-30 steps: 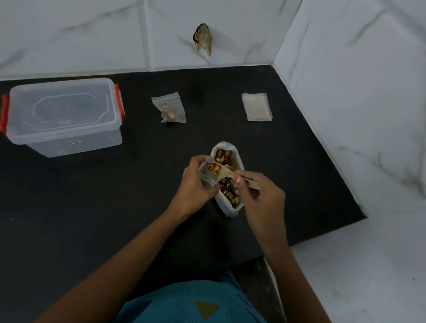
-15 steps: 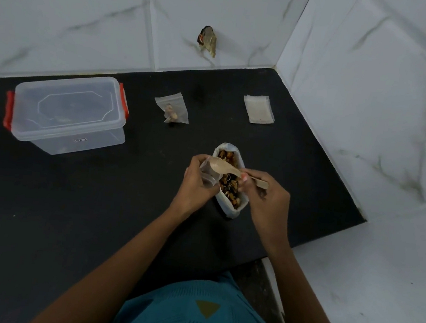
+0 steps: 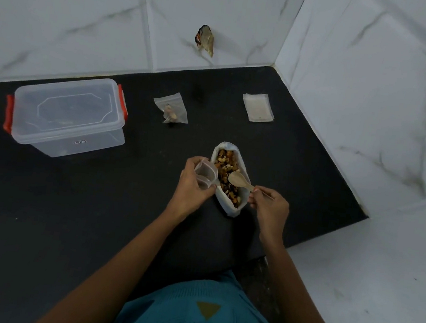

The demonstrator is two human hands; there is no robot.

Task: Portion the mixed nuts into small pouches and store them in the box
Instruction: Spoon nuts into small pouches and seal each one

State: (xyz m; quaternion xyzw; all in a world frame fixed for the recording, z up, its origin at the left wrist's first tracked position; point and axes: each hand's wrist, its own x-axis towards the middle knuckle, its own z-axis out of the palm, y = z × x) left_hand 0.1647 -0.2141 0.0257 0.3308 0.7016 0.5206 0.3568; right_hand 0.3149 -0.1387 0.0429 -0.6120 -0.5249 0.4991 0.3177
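While we load the spoon (image 3: 237, 178), both hands are in use. Our left hand (image 3: 192, 185) grips the open pouch (image 3: 205, 173), fingers curled round it, just beside the left rim of the bag (image 3: 227, 208). Our right hand (image 3: 270, 207) pinches the spoon handle between thumb and fingertips. The spoon bowl lies on the nuts (image 3: 226, 163) inside the bag and looks bare.

For a good scoop, we judge as follows:
1. Dig the bowl under the nuts rather than skim them.
2. Hold the pouch mouth wide against the bag rim, so spills drop back into the bag.
3. Tip the spoon slowly inside the mouth, since the pouch is soft and may fold.

Count:
- One bag, one spoon, one pouch in hand.
- One filled pouch (image 3: 171, 110) on the counter (image 3: 68, 211), beyond the bag.
- One stack (image 3: 258, 107) of empty pouches, far right; we cannot tell how many it holds.
- One box (image 3: 65, 118), far left, lid on, with two red latches (image 3: 8, 116). We cannot tell its contents.
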